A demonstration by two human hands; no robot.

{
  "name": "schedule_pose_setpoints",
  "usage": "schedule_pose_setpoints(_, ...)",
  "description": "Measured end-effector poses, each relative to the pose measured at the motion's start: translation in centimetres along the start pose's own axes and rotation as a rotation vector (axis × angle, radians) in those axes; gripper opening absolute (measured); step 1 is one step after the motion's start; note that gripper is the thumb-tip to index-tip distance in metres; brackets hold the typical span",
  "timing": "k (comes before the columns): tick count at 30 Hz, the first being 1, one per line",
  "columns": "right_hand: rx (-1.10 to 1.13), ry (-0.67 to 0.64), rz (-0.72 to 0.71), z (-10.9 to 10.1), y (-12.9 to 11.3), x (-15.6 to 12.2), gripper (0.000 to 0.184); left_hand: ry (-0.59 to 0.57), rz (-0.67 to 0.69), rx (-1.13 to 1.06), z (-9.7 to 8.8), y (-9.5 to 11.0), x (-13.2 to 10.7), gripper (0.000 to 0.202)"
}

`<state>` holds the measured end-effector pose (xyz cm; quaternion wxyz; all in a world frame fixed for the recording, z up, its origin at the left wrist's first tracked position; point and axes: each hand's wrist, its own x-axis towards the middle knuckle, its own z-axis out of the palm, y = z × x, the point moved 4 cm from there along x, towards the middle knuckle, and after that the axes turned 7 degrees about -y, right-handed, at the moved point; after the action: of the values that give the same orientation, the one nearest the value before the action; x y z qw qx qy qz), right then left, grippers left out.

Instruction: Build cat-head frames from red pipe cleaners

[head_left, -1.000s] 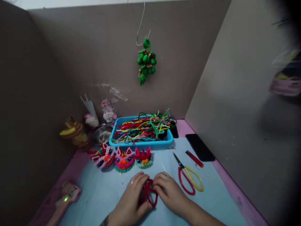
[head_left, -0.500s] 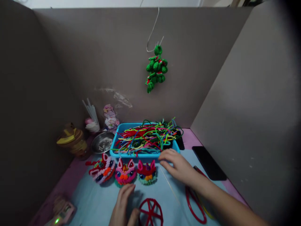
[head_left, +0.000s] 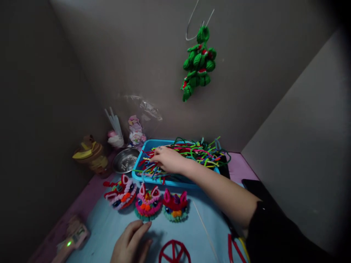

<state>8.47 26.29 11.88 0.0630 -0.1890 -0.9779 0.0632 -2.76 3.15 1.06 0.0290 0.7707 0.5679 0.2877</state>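
Observation:
My right hand (head_left: 168, 160) reaches over the left part of the blue tray (head_left: 153, 180), its slightly bent fingers touching the heaped pipe cleaners (head_left: 189, 150). I see none clearly held between its fingertips. Low in the view, my left hand (head_left: 130, 243) hovers or rests by the blue mat, fingers apart and holding nothing. Just right of it lies a red wheel-shaped frame (head_left: 173, 252) with spokes, cut off by the bottom edge. Three pipe-cleaner animal heads stand before the tray: a pale pink one (head_left: 124, 195), a bright pink one (head_left: 148, 204) and a red and mint one (head_left: 175, 208).
A metal bowl (head_left: 126, 160) of small white beads and a brown cup (head_left: 94, 157) stand at left. A pink device (head_left: 72, 237) with a green light lies front left. Red strips (head_left: 236, 248) and a black phone-like slab (head_left: 260, 193) lie at right. A green ornament (head_left: 199, 64) hangs above.
My right hand has moved left and back, from the tray's front right corner onto the pipe cleaners. My left hand has shifted slightly left. The camera view has tilted down and turned.

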Motion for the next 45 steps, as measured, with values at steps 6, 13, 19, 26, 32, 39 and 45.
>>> schedule_pose_setpoints(6, 0.004, -0.003, -0.018, 0.9, 0.0, 0.4, 0.018, 0.084, -0.102, -0.114, 0.3, 0.3, 0.4, 0.029)
schedule_pose_setpoints(13, 0.238, 0.340, 0.328, -3.1, 3.6, -1.4, 0.025, 0.012, 0.011, -0.185, -0.6, 1.6, 1.5, 0.031)
schedule_pose_setpoints(19, 0.450, 0.492, 0.425, -6.5, 4.1, 0.6, 0.014, 0.007, -0.087, -0.302, -0.8, 1.8, 1.7, 0.027)
schedule_pose_setpoints(26, 0.584, 0.626, 0.363, -10.8, 2.2, 2.7, 0.015, 0.007, -0.099, -0.363, -1.0, 2.0, 1.4, 0.025)
schedule_pose_setpoints(32, 0.924, 0.908, 0.091, -14.2, -0.3, 1.2, 0.018, 0.016, -0.070, -0.400, -1.2, 1.9, 1.6, 0.023)
schedule_pose_setpoints(39, 1.124, 1.042, -0.168, -16.7, -3.1, -1.9, 0.016, -0.033, -0.060, -0.398, -0.8, 1.9, 1.5, 0.023)
schedule_pose_setpoints(45, 1.224, 0.880, -0.105, -15.3, -2.6, -1.0, 0.017, -0.067, -0.078, -0.398, -0.3, 1.8, 1.5, 0.023)
